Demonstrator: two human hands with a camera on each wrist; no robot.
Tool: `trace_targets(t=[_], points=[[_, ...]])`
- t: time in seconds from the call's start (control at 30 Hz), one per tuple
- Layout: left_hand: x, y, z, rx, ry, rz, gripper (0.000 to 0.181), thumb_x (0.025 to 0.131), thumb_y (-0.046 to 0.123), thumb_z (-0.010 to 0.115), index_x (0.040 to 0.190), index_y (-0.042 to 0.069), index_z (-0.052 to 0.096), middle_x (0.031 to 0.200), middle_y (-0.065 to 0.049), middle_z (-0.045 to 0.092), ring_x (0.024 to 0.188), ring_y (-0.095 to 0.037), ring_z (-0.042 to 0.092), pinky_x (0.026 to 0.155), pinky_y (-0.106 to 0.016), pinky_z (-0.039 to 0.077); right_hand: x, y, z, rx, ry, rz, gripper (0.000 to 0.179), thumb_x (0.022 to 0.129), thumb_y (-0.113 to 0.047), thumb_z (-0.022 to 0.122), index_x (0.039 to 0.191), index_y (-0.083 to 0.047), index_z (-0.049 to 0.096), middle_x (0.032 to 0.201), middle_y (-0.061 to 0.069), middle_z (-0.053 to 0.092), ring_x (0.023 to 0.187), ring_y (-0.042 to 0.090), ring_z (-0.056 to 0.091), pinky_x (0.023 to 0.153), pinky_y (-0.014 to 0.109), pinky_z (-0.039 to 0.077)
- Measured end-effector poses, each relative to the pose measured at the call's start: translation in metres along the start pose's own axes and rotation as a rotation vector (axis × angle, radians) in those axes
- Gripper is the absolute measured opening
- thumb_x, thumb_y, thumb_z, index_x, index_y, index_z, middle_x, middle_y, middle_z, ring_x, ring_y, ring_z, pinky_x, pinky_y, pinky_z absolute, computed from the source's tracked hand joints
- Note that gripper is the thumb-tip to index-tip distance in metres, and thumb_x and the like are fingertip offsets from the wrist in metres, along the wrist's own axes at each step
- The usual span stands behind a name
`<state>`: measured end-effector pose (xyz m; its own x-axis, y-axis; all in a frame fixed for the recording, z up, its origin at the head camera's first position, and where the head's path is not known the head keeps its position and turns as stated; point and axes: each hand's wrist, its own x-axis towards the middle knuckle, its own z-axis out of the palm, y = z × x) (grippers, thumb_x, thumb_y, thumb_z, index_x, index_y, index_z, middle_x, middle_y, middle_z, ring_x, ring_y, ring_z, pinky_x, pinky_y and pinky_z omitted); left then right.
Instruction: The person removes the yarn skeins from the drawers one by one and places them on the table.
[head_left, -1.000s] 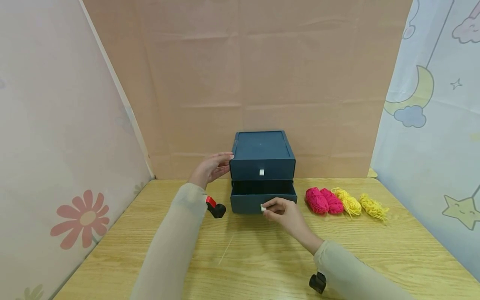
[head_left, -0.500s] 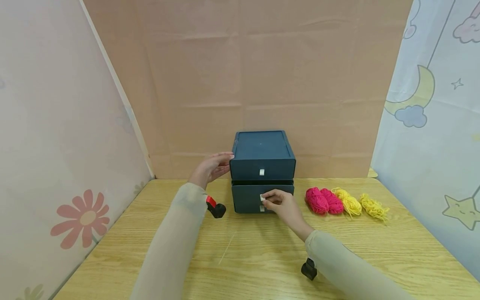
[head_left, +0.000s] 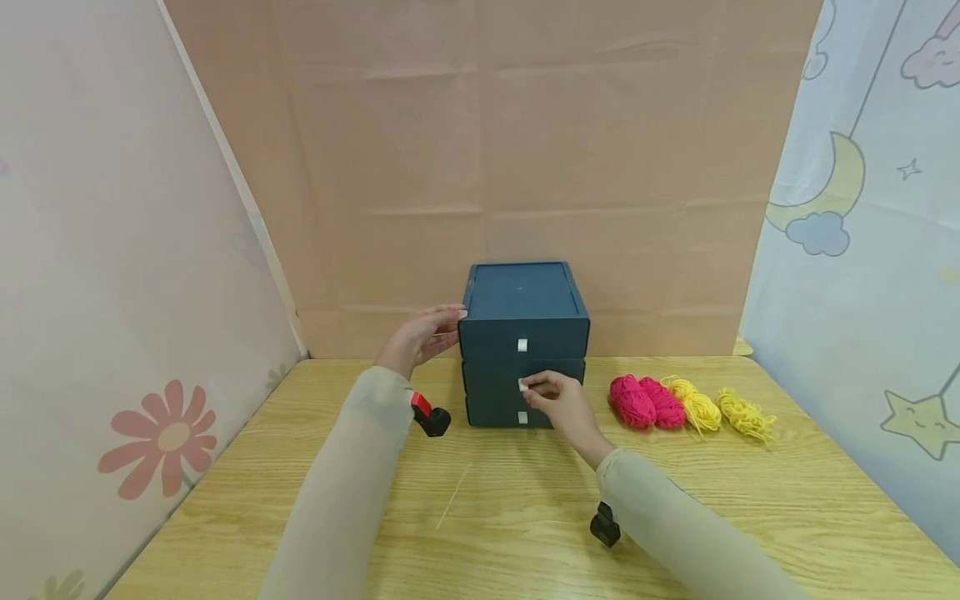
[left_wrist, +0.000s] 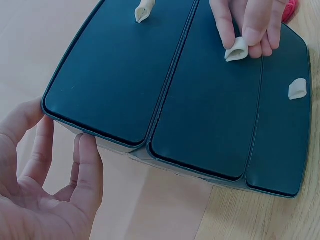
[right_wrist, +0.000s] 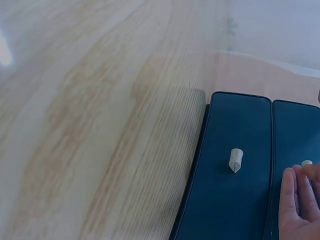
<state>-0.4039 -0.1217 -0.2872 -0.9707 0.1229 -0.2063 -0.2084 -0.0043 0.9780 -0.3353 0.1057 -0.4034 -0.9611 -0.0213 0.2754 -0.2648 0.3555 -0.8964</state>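
Now, seat the middle drawer and brace the unit

Your right hand [head_left: 564, 407] has the white middle tab [head_left: 523, 385] pinched between thumb and fingers, at the front of the middle drawer [head_left: 487, 382]. Your left hand [head_left: 426, 335] grasps nothing: its fingers are extended, touching the left side of the dark blue drawer unit [head_left: 521, 293] near the top front corner. That unit stands upright on the wood-grain bench [head_left: 465, 533], near the back wall, and all three drawer fronts look about flush. The top tab [head_left: 522, 345] and bottom tab [head_left: 522, 417] are free of your fingers.

I'd judge the step in hand to be settling the middle drawer home, with your left hand serving as a brace. The next move probably calls for a light straight press, then a clean release of the tab; backing away with the pinch tight could drag the drawer out again. Hold the brace until your fingers are clear.

To the right of the unit lie two pink yarn bundles [head_left: 633, 402] and two yellow yarn bundles [head_left: 745, 414], untouched by either hand. With the fronts closed, you can't tell what the drawers hold.
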Motion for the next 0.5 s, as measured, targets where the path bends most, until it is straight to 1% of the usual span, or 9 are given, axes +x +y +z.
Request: trace_targets(t=[0.17, 0.33, 0.5], points=[[-0.0004, 0.0001, 0.0011, -0.005, -0.003, 0.001, 0.037, 0.090, 0.020, 0.069, 0.127, 0.015, 0.064, 0.097, -0.003, 0.058, 0.082, -0.013, 0.059, 0.102, -0.031, 0.049, 0.0011, 0.0005, 0.0009, -0.020, 0.014, -0.014, 0.019, 0.089, -0.006, 0.067, 0.108, -0.008, 0.071, 0.100, 0.013, 0.073, 0.092, 0.026, 0.070, 0.082, 0.038, 0.059], [0.0001, 0.0001, 0.0023, -0.013, -0.006, 0.002, 0.038, 0.090, 0.020, 0.069, 0.128, 0.014, 0.063, 0.100, -0.004, 0.059, 0.083, -0.015, 0.058, 0.106, -0.034, 0.045, 0.0007, 0.0008, 0.0005, -0.029, 0.021, -0.021, 0.019, 0.089, -0.006, 0.068, 0.108, -0.007, 0.071, 0.099, 0.013, 0.073, 0.090, 0.025, 0.070, 0.081, 0.037, 0.059], [0.0007, -0.0004, 0.0025, -0.013, -0.005, 0.001, 0.038, 0.090, 0.020, 0.070, 0.127, 0.014, 0.063, 0.101, -0.005, 0.059, 0.084, -0.015, 0.059, 0.106, -0.034, 0.045, 0.0005, 0.0013, -0.0002, -0.035, 0.024, -0.015, 0.019, 0.089, -0.005, 0.068, 0.107, -0.008, 0.071, 0.099, 0.012, 0.073, 0.089, 0.023, 0.070, 0.081, 0.036, 0.059]])
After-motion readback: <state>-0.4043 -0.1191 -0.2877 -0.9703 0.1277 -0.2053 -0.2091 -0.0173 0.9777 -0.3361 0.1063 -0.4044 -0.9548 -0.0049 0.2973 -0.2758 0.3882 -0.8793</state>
